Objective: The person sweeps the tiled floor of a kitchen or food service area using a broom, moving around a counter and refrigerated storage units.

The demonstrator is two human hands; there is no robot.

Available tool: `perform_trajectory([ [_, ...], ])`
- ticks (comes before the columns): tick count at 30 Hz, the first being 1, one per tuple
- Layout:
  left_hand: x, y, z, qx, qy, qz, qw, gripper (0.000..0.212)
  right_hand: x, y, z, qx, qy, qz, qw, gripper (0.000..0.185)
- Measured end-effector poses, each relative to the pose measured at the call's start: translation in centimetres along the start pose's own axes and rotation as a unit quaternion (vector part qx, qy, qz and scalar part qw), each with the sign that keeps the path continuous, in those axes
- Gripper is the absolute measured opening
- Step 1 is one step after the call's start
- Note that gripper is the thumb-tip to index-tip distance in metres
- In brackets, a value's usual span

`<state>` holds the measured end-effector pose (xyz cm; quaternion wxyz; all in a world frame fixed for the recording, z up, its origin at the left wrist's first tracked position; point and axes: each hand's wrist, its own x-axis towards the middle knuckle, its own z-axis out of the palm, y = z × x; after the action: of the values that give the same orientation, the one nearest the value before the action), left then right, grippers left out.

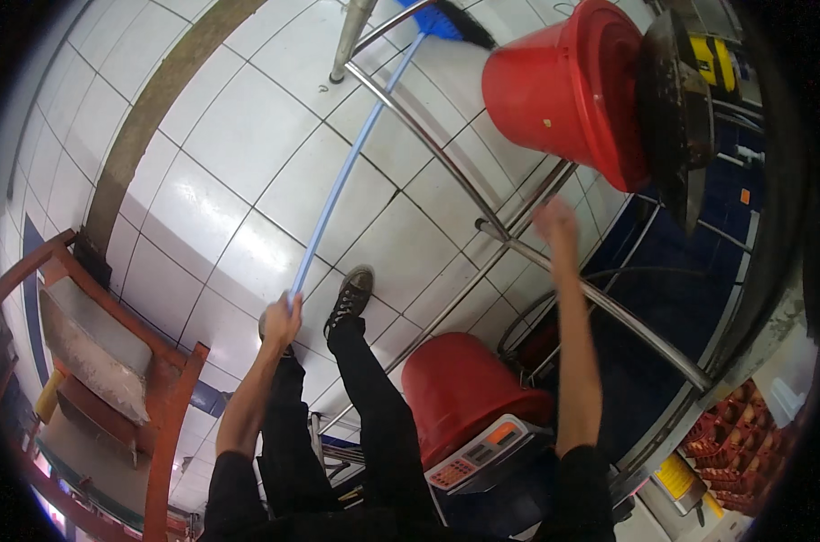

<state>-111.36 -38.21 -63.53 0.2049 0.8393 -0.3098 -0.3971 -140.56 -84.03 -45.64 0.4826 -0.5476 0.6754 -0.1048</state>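
My left hand [286, 324] is closed around the end of a light blue broom handle [345, 173]. The handle runs up and away across the tiled floor, passing under a metal rail, to a blue broom head with dark bristles [450, 26] at the top. My right hand [553, 218], slightly blurred, is near the metal tube frame [444, 159], below a red plastic bucket [539, 88]; whether it touches the frame or holds anything cannot be told. A dark, worn pan-like metal object [674, 122] stands against the bucket's lid.
A second red bucket [467, 389] stands beside my leg, with a digital scale [481, 454] by it. Stacked red trays of eggs [742, 440] are at the lower right. A reddish wooden frame with worn panels [173, 433] stands at the left. A thin dark cable curves under the metal frame.
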Motion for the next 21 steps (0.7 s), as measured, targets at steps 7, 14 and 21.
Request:
perform_trajectory([
  [7, 10.9, 5.5, 0.3, -0.006, 0.027, 0.03, 0.999, 0.047, -26.6, 9.6, 16.6, -0.104, -0.261, 0.066, 0.957, 0.025],
  [14, -20.3, -7.9, -10.4, 0.139, -0.097, -0.075, 0.983, 0.047, -41.6, 9.6, 16.9, -0.135, -0.167, 0.081, 0.973, 0.032],
  [21, -41.9, -4.8, -26.3, 0.141, -0.155, -0.072, 0.975, 0.035, -52.1, 8.5, 17.7, -0.166, -0.142, 0.125, 0.968, 0.042],
])
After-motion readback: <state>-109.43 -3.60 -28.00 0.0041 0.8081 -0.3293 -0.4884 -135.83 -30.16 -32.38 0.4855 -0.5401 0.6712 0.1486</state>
